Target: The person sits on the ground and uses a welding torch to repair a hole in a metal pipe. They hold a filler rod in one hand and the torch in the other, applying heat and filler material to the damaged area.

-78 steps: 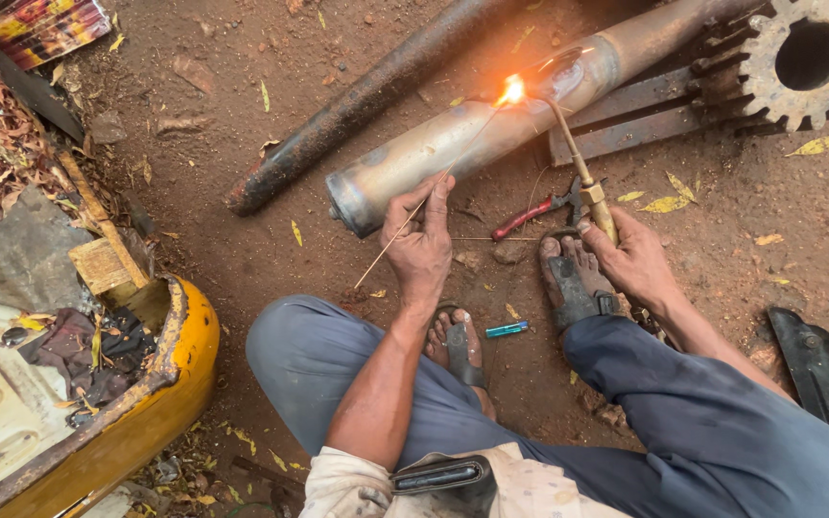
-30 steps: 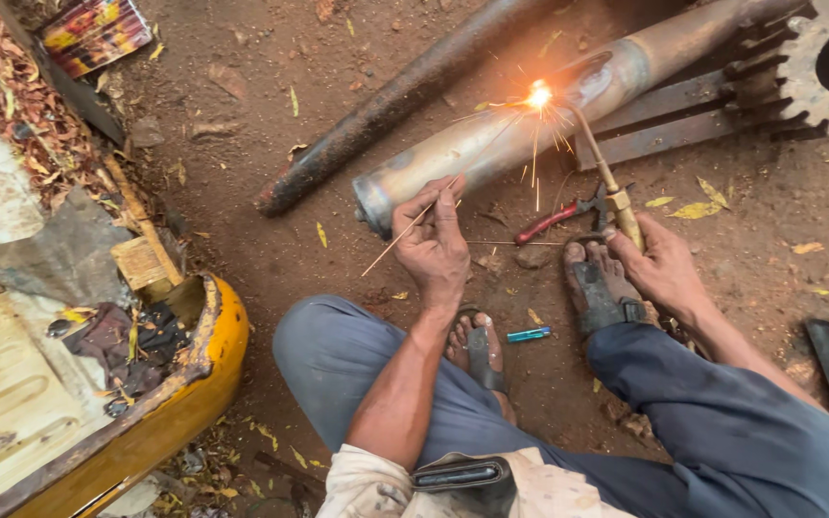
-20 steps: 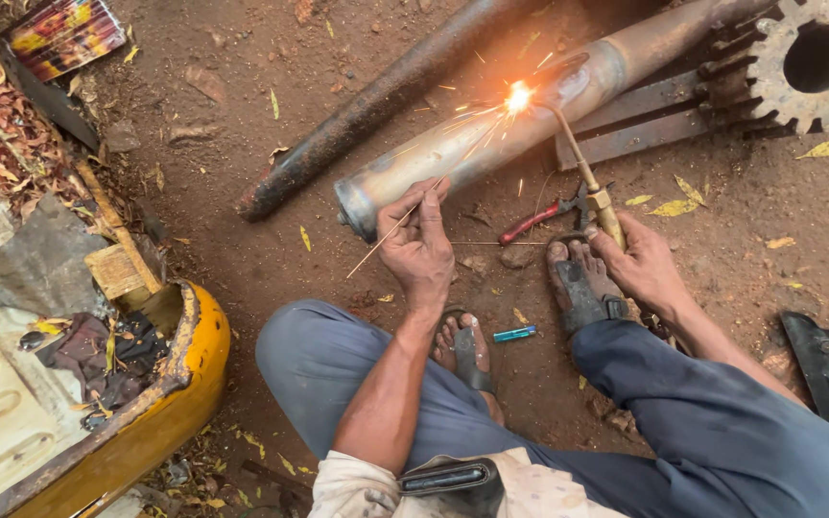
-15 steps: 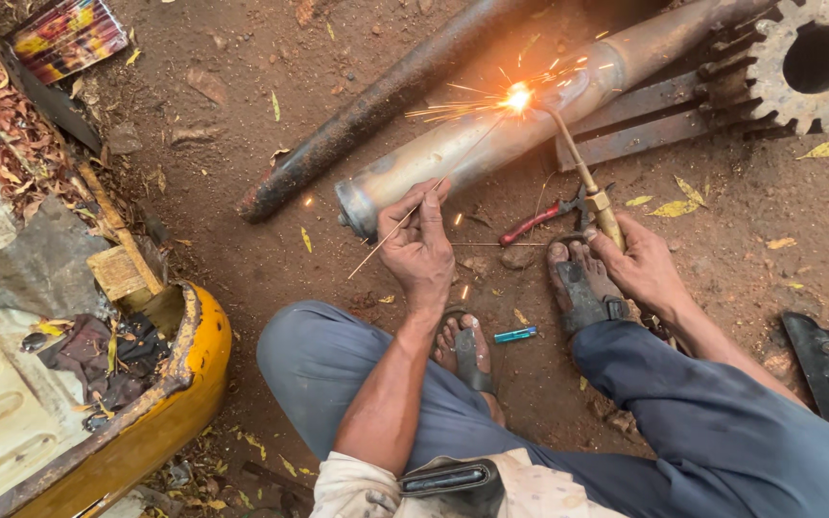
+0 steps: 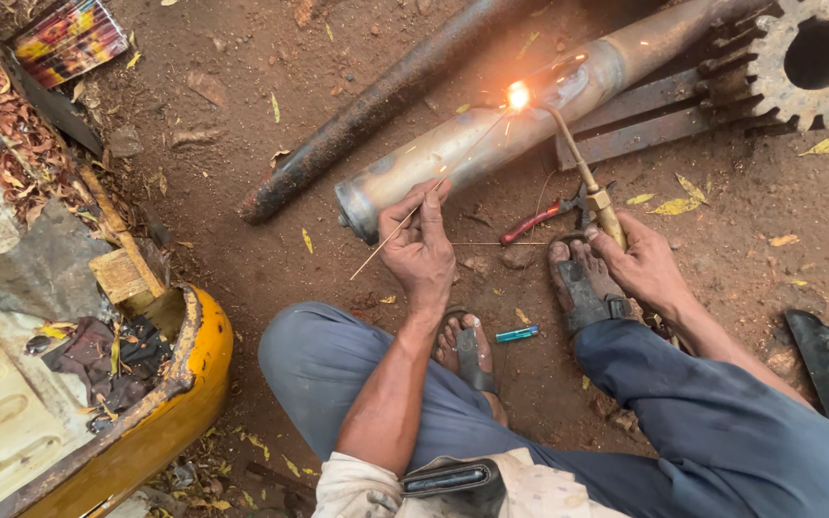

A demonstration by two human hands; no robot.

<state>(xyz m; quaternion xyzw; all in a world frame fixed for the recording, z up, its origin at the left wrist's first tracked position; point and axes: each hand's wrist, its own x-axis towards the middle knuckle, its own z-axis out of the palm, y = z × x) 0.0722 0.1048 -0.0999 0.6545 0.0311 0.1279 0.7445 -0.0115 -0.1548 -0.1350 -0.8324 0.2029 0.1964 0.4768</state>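
I squat on bare dirt over a long grey metal pipe lying on the ground. My left hand pinches a thin filler rod whose far end reaches a bright flame spot on the pipe. My right hand grips the brass handle of a gas torch, and its tip points at the same glowing spot. Both my feet in sandals rest just below the pipe.
A dark rusty pipe lies beside the grey one. A toothed sprocket and flat steel bars are at top right. Red-handled pliers and a blue lighter lie near my feet. A yellow curved body panel sits at left.
The flame spot has stayed on the pipe while sparks flared and died down. Both hands have kept their grip; the view has shifted slightly.
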